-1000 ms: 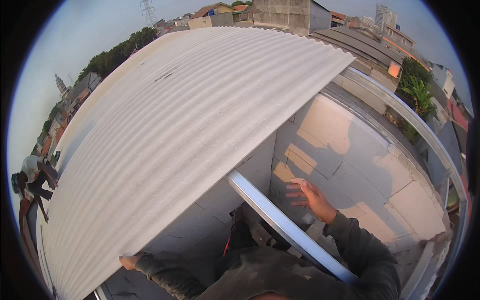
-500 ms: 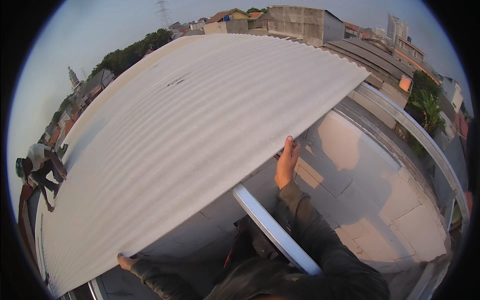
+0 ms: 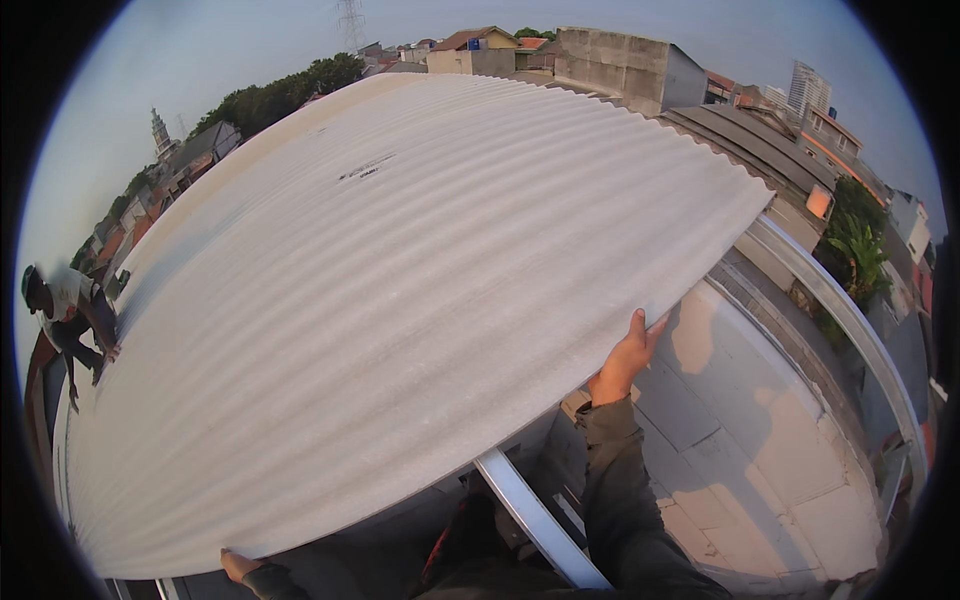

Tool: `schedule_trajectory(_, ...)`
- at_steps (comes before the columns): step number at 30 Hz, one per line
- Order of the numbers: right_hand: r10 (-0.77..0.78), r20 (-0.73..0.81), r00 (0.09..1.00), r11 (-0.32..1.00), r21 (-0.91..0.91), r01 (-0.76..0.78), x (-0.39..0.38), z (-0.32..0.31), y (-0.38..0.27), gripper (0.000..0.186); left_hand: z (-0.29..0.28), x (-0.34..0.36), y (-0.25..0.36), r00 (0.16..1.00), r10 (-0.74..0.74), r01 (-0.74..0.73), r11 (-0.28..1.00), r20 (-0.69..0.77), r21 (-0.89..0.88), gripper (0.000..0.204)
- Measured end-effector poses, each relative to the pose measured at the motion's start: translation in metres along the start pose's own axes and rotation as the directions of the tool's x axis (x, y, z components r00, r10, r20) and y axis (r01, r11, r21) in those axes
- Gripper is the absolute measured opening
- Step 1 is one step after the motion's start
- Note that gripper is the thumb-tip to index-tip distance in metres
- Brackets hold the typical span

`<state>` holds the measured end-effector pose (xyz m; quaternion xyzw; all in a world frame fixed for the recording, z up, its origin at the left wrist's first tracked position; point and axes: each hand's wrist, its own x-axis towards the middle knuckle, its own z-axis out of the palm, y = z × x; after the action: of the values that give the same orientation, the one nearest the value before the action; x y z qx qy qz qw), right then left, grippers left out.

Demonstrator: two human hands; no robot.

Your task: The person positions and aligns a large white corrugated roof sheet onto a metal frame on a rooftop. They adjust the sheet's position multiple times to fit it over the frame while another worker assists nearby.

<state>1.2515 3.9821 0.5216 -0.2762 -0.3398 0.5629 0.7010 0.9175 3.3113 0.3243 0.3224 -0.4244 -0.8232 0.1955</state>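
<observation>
Head view: left hand (image 3: 238, 566) and right hand (image 3: 628, 358) clamp, well apart, the near edge of a wavy roof sheet (image 3: 430, 300), probably stiff but brittle, best held there.

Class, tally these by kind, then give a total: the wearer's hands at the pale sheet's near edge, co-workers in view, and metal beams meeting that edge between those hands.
Left hand and right hand: 2
Co-worker: 1
Metal beam: 1
Total: 4
</observation>
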Motion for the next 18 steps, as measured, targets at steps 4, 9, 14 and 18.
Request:
schedule_trajectory(4, 0.018, 0.056, 0.998, 0.998, -0.060, -0.015, -0.002, 0.018, 0.024, 0.075, -0.065, 0.038, 0.047, 0.797, 0.436, -0.544, 0.216, 0.418, 0.811, 0.047)
schedule_trajectory(9, 0.026, 0.008, 1.000, 0.993, -0.117, -0.025, 0.009, 0.018, 0.024, 0.074, -0.043, 0.037, 0.024, 0.790, 0.419, -0.391, -0.219, 0.448, 0.894, 0.049)
schedule_trajectory(14, 0.104, -0.028, 0.994, 0.992, -0.069, -0.105, 0.010, 0.021, 0.019, 0.075, -0.033, 0.024, 0.016, 0.823, 0.407, -0.342, -0.202, 0.396, 0.918, 0.052)
schedule_trajectory(18, 0.012, 0.034, 0.999, 0.998, -0.062, -0.010, 0.017, 0.019, 0.024, 0.075, -0.031, 0.024, 0.009, 0.837, 0.393, -0.317, -0.216, 0.380, 0.923, 0.054)
